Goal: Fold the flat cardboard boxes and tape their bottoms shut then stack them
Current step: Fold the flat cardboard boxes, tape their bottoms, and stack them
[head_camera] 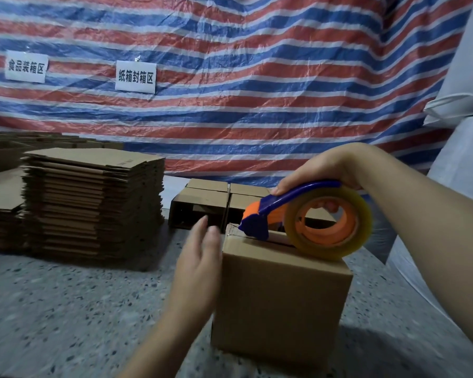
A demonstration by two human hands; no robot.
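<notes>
— Box (280, 298): where is it standing, and what are your hands doing to it?

— It is standing on the speckled floor (66, 309), right in front of me, its flaps turned up and closed, with a dark slit showing along the seam. My right hand (325, 173) is gripping the blue handle of the tape dispenser (306, 216), fingers curled round it, and is holding its blue and orange head against the far left end of the seam. The clear tape roll (329, 223) is resting on the top near the right edge.

— And the left hand?

— My left hand (200, 266) is lying flat, fingers straight and close together, against the left side of the box near its upper edge. It is blurred, so I cannot tell how firmly it is pressing.

— What else is lying around?

— Flat cartons (93, 203) are sitting in a tall stack to the left, well apart from the box. Two folded boxes (219, 203) are lying on their sides just behind it, side by side. A striped tarp (257, 77) carrying two white signs (135, 76) is hanging behind everything.
</notes>
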